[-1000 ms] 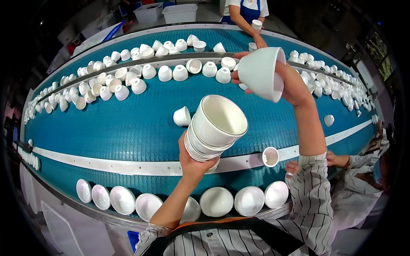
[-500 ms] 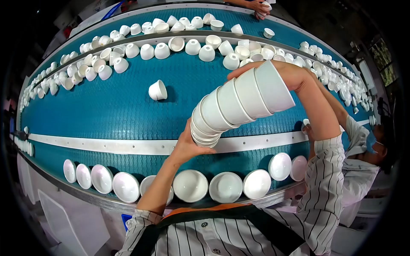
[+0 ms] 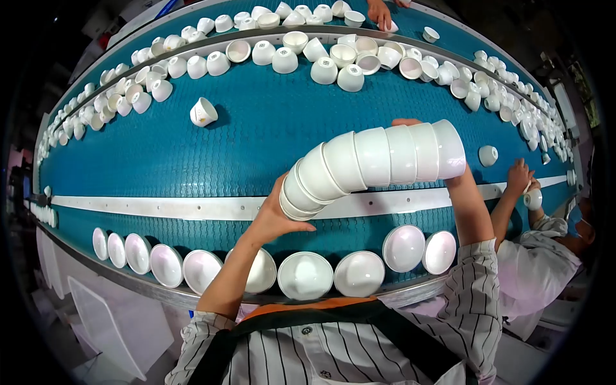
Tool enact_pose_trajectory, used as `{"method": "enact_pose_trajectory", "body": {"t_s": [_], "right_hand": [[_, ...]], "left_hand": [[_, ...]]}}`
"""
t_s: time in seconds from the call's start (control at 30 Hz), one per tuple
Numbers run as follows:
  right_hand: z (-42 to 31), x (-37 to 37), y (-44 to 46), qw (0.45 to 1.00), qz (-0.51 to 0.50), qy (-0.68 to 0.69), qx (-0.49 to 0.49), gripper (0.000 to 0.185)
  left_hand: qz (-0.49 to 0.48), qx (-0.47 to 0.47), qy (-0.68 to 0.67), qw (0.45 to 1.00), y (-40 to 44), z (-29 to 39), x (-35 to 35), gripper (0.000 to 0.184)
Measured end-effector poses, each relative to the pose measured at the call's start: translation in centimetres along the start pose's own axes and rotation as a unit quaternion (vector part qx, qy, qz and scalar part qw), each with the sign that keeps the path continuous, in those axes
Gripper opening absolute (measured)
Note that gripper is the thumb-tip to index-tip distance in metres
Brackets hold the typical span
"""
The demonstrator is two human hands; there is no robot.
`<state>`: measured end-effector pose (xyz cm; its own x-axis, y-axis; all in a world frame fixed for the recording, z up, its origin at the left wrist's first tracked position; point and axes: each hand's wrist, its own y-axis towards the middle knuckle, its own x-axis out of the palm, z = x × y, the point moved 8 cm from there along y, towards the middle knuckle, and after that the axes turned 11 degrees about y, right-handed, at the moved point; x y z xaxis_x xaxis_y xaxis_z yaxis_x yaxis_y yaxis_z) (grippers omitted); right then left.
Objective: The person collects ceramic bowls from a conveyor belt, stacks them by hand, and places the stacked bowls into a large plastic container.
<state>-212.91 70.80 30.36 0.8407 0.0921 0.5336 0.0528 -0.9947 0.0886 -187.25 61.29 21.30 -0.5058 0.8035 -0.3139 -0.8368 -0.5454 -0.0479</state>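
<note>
A long curved stack of white bowls (image 3: 375, 157) is held up over the blue conveyor, nested one into another. At its lower left end, my left hand (image 3: 273, 215) is wrapped under the bowls, thumb stretched out along the near side. My right hand (image 3: 459, 183) supports the right end from behind; its fingertips show above the top edge, and most of the hand is hidden by the bowls. Below the stack, a row of larger white bowls (image 3: 305, 274) lines the near belt. One small cup (image 3: 204, 112) lies tipped on the middle belt, left of the stack.
Many small white cups (image 3: 324, 70) crowd the middle belt's far side. A metal rail (image 3: 160, 206) divides the belts. At right, a co-worker's hands (image 3: 523, 176) are near a cup (image 3: 532, 199); another person's hand (image 3: 380, 13) reaches in at the top.
My right hand has moved right and down, and the stack's right end has dropped and straightened toward level. The lone cup has shifted left. The co-worker's hands at right now show more clearly.
</note>
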Motion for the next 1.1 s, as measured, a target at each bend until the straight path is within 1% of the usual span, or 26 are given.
{"method": "enact_pose_trajectory", "body": {"t_s": [0.03,0.13,0.2,0.23,0.3,0.33,0.37,0.43,0.47,0.5,0.53,0.57,0.6,0.63,0.7,0.73,0.77,0.8,0.83,0.87,0.9,0.97,1.07,1.1], "right_hand": [[0.5,-1.0,-0.9,0.999,-0.012,0.050,0.012,0.054],[1.0,-4.0,-3.3,0.990,0.067,0.124,-0.012,0.052],[1.7,-5.8,-4.6,0.971,0.071,0.227,0.004,0.053],[2.3,-6.6,-5.2,0.958,0.073,0.276,0.013,0.053],[3.1,-8.3,-6.8,0.952,0.077,0.296,0.004,0.054],[3.2,-8.7,-7.6,0.950,0.078,0.304,-0.005,0.055],[3.5,-9.6,-8.5,0.949,0.123,0.288,-0.039,0.056],[3.7,-9.2,-9.5,0.940,0.097,0.325,-0.030,0.055],[3.5,-9.0,-10.0,0.936,0.084,0.342,-0.030,0.054],[3.6,-9.7,-10.6,0.933,0.111,0.341,-0.023,0.054],[2.4,-9.2,-10.8,0.948,0.045,0.308,-0.071,0.052],[1.9,-9.6,-12.1,0.943,0.069,0.314,-0.087,0.051],[1.5,-10.1,-13.7,0.956,0.118,0.242,-0.116,0.049],[1.1,-10.3,-15.6,0.962,0.172,0.163,-0.137,0.048],[-0.2,-11.6,-20.6,0.949,0.275,0.015,-0.154,0.048],[-1.2,-12.9,-24.6,0.939,0.304,-0.043,-0.156,0.051],[-2.0,-14.9,-27.9,0.930,0.318,-0.096,-0.156,0.053],[-2.4,-16.9,-30.7,0.920,0.326,-0.140,-0.163,0.056],[-2.7,-18.6,-33.7,0.910,0.334,-0.174,-0.174,0.059],[-2.8,-19.5,-37.3,0.892,0.384,-0.179,-0.156,0.059],[-1.4,-18.8,-39.0,0.884,0.410,-0.169,-0.152,0.058],[-0.8,-16.8,-42.9,0.862,0.465,-0.145,-0.141,0.056],[0.9,-12.2,-48.1,0.842,0.510,-0.095,-0.145,0.053],[1.2,-10.5,-50.3,0.835,0.523,-0.079,-0.150,0.052]], "left_hand": [[-0.009,-0.019,0.016,1.000,0.2,0.0,0.6,0.114],[-0.031,-0.054,0.070,0.996,1.3,1.0,1.9,0.110],[-0.046,-0.062,0.109,0.991,1.7,1.7,2.9,0.106],[-0.044,-0.044,0.121,0.991,1.9,2.0,3.3,0.104],[-0.042,-0.005,0.142,0.989,2.1,2.3,4.6,0.101],[-0.033,-0.011,0.115,0.993,2.3,2.0,5.1,0.101],[-0.027,-0.016,0.090,0.995,2.4,1.6,5.5,0.100],[-0.009,-0.043,0.041,0.998,2.3,1.7,6.5,0.097],[-0.009,-0.036,0.034,0.999,2.1,2.0,7.1,0.096],[-0.007,-0.016,0.030,0.999,2.6,2.5,7.5,0.094],[-0.002,0.002,0.022,1.000,3.1,3.1,8.1,0.093],[-0.006,0.009,0.004,1.000,3.1,3.5,8.7,0.089],[-0.022,0.013,-0.004,1.000,3.1,3.9,9.8,0.088],[-0.008,0.008,0.002,1.000,2.6,4.3,8.9,0.086],[-0.014,0.057,0.050,0.997,1.9,7.5,9.9,0.087],[0.010,0.113,0.095,0.989,1.5,9.3,9.6,0.086],[-0.007,0.127,0.078,0.989,1.2,11.2,9.9,0.086],[0.008,0.158,0.111,0.981,0.9,12.4,10.5,0.085],[-0.014,0.158,0.113,0.981,0.7,13.5,11.2,0.084],[-0.049,0.166,0.107,0.979,0.2,14.6,12.3,0.084],[-0.061,0.174,0.109,0.977,-1.1,14.7,12.9,0.084],[-0.102,0.186,0.098,0.972,-2.0,17.3,14.8,0.083],[-0.162,0.199,0.089,0.962,-3.9,19.0,18.7,0.084],[-0.167,0.219,0.076,0.958,-4.6,19.3,20.5,0.084]]}}
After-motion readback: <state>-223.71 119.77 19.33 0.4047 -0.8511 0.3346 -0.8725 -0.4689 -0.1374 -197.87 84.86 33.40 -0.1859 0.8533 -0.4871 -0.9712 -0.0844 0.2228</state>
